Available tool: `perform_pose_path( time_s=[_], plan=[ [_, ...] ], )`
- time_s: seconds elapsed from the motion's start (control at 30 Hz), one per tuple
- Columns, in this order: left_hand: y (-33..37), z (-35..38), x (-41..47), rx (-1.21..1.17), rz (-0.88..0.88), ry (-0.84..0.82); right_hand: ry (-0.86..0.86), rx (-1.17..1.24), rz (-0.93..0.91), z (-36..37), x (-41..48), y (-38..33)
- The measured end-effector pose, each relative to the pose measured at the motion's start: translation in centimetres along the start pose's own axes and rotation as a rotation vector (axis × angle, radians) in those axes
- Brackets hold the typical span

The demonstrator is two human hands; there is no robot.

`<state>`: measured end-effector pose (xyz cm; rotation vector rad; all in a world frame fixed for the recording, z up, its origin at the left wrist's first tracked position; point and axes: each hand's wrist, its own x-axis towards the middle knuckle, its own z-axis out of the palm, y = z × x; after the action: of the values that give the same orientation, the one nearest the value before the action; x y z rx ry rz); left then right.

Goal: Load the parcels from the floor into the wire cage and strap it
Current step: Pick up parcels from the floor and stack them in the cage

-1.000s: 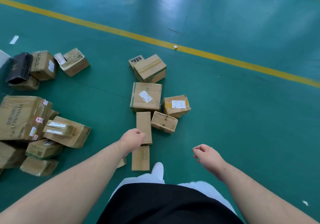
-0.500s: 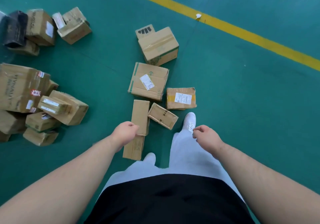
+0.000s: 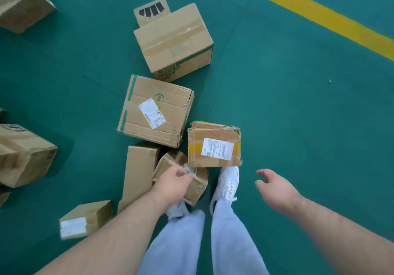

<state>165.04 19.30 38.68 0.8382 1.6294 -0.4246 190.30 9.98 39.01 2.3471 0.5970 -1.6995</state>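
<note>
- Left grip (image 3: 172, 184): fingers curled over the small box (image 3: 199, 187). We cannot tell whether they pinch it.
- Right grip (image 3: 277, 189): fingers loose, holding nothing, at 3 o'clock of our shoe (image 3: 227, 184).
- Small box: on the floor (image 3: 298, 104), at 9 o'clock of the shoe.
- Labelled box (image 3: 214, 147): at 12 o'clock of the shoe, against the small box.
- Long box (image 3: 139, 172): at 9 o'clock of the small box.
- Big box (image 3: 153, 110): at 12 o'clock of the long box.
- Taped box (image 3: 172, 38): at 12 o'clock of the big box.

Cardboard parcels (image 3: 155, 112) lie scattered on the green floor (image 3: 298, 104).
</note>
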Motion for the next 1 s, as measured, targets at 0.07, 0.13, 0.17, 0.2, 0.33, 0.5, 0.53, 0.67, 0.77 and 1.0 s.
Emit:
perform_pose_path(
  time_s=[0.07,0.13,0.17,0.2,0.33,0.5,0.53,0.67,0.77,1.0],
  plan=[
    [1.7,1.0,5.5,-0.066,-0.029,0.004,0.028,0.034,0.004,0.7,4.8,-0.8],
    [2.5,2.1,10.4,-0.136,-0.067,0.016,0.060,0.124,0.021,1.7,9.0,-1.4],
    [2.8,2.5,12.3,-0.178,-0.095,0.024,0.069,0.185,0.026,2.2,10.8,-1.5],
    [2.9,3.0,14.3,-0.211,-0.115,0.028,0.075,0.249,0.032,2.8,12.6,-1.8],
    [1.9,5.0,18.7,-0.276,-0.164,-0.076,-0.013,0.431,0.101,4.8,18.0,-1.2],
    [1.8,6.7,16.4,-0.448,-0.135,-0.267,-0.135,0.444,0.080,8.3,17.5,-1.4],
    [2.0,7.2,15.0,-0.410,-0.132,-0.304,-0.146,0.465,0.086,8.9,16.3,-1.7],
    [1.6,9.0,11.0,-0.167,-0.159,-0.266,-0.170,0.336,0.096,9.0,12.6,-1.8],
    [1.4,8.9,12.0,-0.138,-0.145,-0.157,-0.065,0.286,0.042,7.3,13.4,-1.7],
    [1.2,8.7,19.5,0.016,-0.107,0.064,0.001,0.141,0.045,6.0,19.0,0.3]
  ],
)
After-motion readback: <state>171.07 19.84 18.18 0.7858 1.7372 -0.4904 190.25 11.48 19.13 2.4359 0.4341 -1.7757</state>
